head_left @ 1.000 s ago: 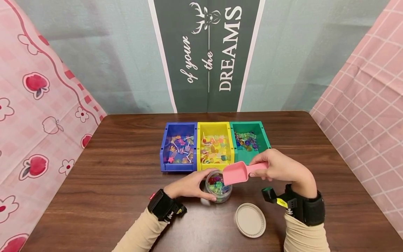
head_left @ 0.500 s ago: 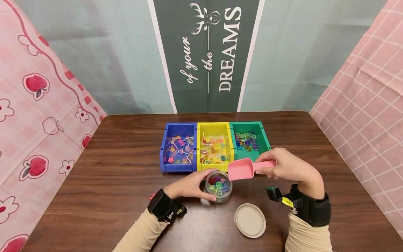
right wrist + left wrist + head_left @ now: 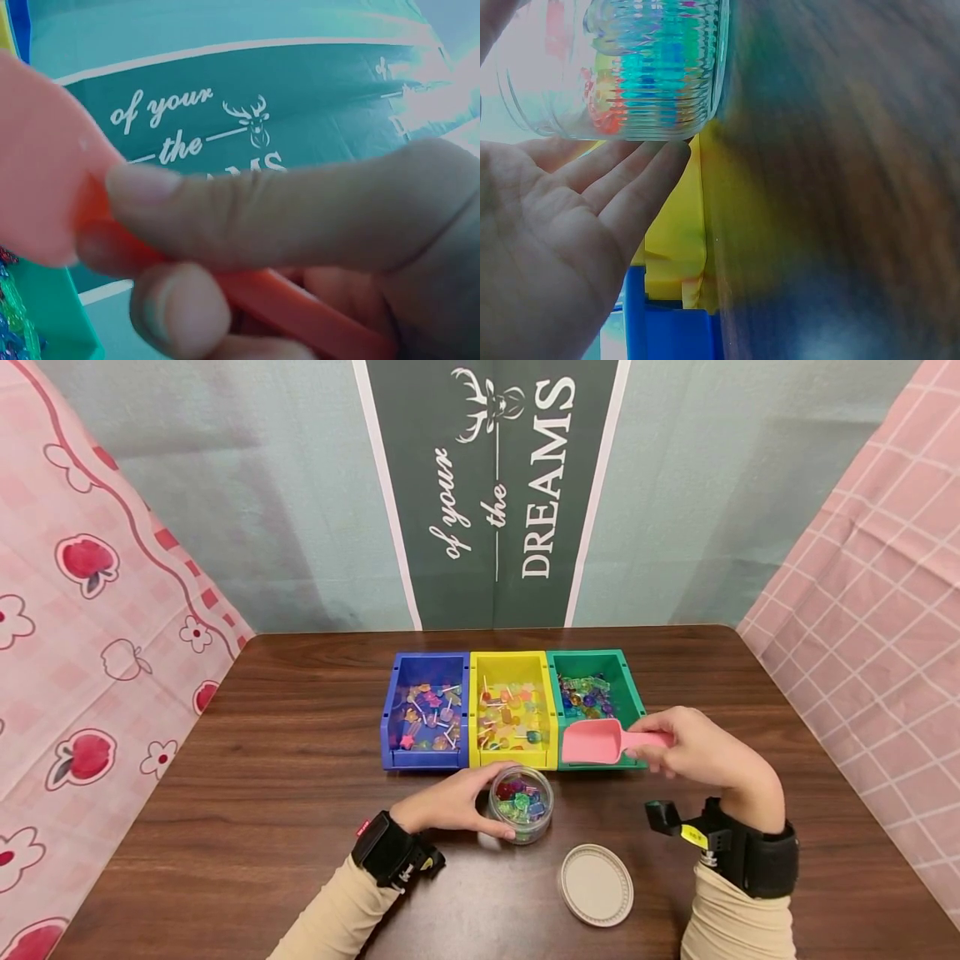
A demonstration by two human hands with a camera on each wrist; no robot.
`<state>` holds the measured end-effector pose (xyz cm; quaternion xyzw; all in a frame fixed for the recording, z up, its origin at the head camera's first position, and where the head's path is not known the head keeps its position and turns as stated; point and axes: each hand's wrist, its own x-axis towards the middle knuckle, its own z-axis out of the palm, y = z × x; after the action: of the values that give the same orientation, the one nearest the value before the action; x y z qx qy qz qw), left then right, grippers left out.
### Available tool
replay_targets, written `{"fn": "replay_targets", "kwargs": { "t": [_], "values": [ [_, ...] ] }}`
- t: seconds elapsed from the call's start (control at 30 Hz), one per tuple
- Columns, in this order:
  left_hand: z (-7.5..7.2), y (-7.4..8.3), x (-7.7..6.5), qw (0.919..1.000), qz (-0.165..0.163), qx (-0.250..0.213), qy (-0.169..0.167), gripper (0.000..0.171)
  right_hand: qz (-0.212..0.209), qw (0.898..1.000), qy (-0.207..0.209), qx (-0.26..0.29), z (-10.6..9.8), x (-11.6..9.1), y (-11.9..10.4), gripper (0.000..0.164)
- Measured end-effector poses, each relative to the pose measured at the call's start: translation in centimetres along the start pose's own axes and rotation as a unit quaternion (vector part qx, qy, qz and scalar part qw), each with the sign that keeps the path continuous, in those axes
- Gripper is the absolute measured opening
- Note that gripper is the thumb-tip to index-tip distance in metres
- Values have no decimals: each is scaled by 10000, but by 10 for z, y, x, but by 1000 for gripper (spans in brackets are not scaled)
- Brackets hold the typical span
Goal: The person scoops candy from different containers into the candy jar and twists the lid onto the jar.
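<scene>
My left hand (image 3: 455,800) holds a clear round jar (image 3: 530,834) of colorful translucent pieces upright on the table, thumb on the near side and fingers on the far side. The left wrist view shows the fingers against the ribbed wall of the jar (image 3: 555,112). With my right hand (image 3: 693,747) I pinch the handle of a pink scoop (image 3: 592,742), thumb on top in the right wrist view. No pieces show in its bowl, which overlaps the front of the green bin (image 3: 622,672). Colorful beads (image 3: 588,693) lie towards the back of that bin.
A yellow bin (image 3: 551,693) and a blue bin (image 3: 390,710), both with small candy-like pieces and white sticks, stand left of the green one in a row. A round beige lid (image 3: 597,885) lies near the jar on the brown table (image 3: 300,735).
My right hand has carried the scoop from over the jar, right and away from me, to the front of the green bin. The left hand and jar have stayed in place.
</scene>
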<state>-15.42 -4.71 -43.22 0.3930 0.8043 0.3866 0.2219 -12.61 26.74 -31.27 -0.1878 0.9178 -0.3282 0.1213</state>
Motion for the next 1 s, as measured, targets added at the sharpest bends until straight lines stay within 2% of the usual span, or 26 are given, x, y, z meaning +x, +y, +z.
{"fn": "replay_targets", "kwargs": {
  "t": [0.2,0.4,0.8,1.0],
  "values": [
    [0,0,1,10000,21,-23,0,85,410,9979,375,-329,-3,0,4,20],
    [0,0,0,10000,8,-45,1,84,679,9952,504,-501,-3,2,5,20],
    [1,0,-1,10000,8,-55,-4,84,1359,9871,567,-624,3,13,9,21],
    [0,1,-1,10000,-41,-54,13,84,1466,9862,462,-616,11,24,12,25]
  ]
}}
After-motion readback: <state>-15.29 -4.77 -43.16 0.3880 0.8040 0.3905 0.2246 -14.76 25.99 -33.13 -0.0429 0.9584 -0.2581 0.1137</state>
